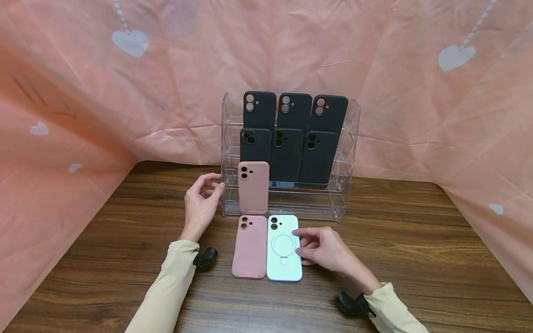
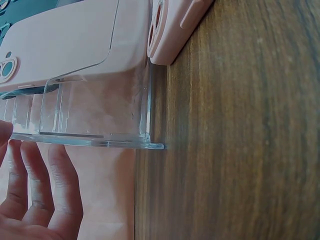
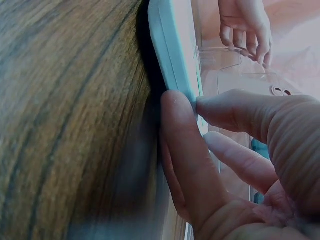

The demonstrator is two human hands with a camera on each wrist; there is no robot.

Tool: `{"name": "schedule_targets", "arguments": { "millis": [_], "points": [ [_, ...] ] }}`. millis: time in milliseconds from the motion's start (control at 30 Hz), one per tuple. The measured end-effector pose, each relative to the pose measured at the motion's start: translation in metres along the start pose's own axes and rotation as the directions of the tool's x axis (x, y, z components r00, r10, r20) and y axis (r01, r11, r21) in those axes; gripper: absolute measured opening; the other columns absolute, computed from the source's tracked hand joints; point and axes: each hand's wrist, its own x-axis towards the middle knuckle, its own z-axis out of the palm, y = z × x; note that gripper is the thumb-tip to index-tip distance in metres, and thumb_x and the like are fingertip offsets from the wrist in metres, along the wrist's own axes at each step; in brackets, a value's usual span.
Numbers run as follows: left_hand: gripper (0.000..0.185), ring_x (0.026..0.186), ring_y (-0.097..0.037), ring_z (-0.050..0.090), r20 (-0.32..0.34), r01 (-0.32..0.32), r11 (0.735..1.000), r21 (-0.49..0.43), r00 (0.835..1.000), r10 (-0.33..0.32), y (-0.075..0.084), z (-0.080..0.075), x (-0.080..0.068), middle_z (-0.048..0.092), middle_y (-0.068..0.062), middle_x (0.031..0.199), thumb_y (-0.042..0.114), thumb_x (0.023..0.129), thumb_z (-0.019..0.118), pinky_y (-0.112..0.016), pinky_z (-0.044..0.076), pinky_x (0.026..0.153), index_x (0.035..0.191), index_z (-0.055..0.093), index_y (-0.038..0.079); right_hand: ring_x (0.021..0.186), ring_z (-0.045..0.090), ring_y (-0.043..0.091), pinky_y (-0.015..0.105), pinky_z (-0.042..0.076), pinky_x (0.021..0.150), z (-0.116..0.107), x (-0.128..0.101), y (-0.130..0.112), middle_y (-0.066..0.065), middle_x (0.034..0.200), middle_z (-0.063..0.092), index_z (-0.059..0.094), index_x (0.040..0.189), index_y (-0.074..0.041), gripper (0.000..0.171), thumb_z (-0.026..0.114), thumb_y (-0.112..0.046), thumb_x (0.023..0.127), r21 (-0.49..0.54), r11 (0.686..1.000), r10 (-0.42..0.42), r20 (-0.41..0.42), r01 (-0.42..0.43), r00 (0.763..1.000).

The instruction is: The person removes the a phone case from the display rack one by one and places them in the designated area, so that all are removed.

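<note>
A clear acrylic tiered stand (image 1: 306, 200) holds several black phone cases (image 1: 287, 155) and one pink phone case (image 1: 254, 189) in its lower left. At the stand's left side, my left hand (image 1: 201, 201) pinches the side panel, thumb and fingers on either side of it in the left wrist view. Flat on the table in front lie a second pink phone case (image 1: 250, 252) and a white phone case (image 1: 284, 268) with a ring on its back, side by side. The right edge of that white case is pinched by my right hand (image 1: 325, 247); it still lies on the table.
The brown wood-grain table (image 1: 416, 240) extends to both sides of the stand. Pink cloth (image 1: 179, 78) with white hearts hangs behind and at both sides. Each wrist wears a black camera (image 1: 206, 258) on a strap.
</note>
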Motion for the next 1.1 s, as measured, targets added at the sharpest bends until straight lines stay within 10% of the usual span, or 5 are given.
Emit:
{"name": "schedule_targets", "arguments": {
  "millis": [500, 667, 1100],
  "points": [
    [0.022, 0.072, -0.013, 0.068, 0.0, -0.001, 1.0, 0.005, 1.0, 0.001, 0.004, 0.0, -0.002, 0.068, -0.019, 0.092, 0.001, 0.094, 0.068, -0.044, 0.065, 0.064, 0.116, 0.07, -0.002, 0.073, 0.065, 0.013, 0.026, 0.064, 0.061, 0.001, 0.003, 0.0, 0.011, 0.089, 0.063, 0.068, 0.123, 0.008, 0.039, 0.075, 0.003, 0.085, -0.107, 0.994, 0.005, -0.017, -0.007, 1.0],
    [0.021, 0.072, -0.011, 0.069, -0.004, -0.018, 1.0, -0.014, 1.0, 0.017, -0.022, 0.001, 0.007, 0.068, -0.015, 0.092, 0.009, 0.095, 0.07, -0.031, 0.064, 0.06, 0.115, 0.073, 0.008, 0.073, 0.067, 0.014, 0.026, 0.063, 0.059, -0.001, 0.003, -0.001, 0.012, 0.091, 0.064, 0.07, 0.12, 0.005, 0.034, 0.075, 0.0, 0.087, -0.124, 0.992, -0.01, -0.048, 0.004, 0.999],
    [0.019, 0.07, -0.003, 0.067, -0.008, -0.031, 0.999, -0.026, 0.999, 0.031, -0.033, 0.002, 0.011, 0.067, -0.015, 0.091, 0.011, 0.095, 0.071, -0.02, 0.059, 0.057, 0.114, 0.074, 0.012, 0.073, 0.072, 0.025, 0.026, 0.062, 0.06, -0.014, 0.02, -0.015, 0.013, 0.095, 0.071, 0.071, 0.12, -0.002, 0.026, 0.071, -0.005, 0.094, -0.216, 0.964, -0.204, -0.217, 0.157, 0.955]
  ]
}}
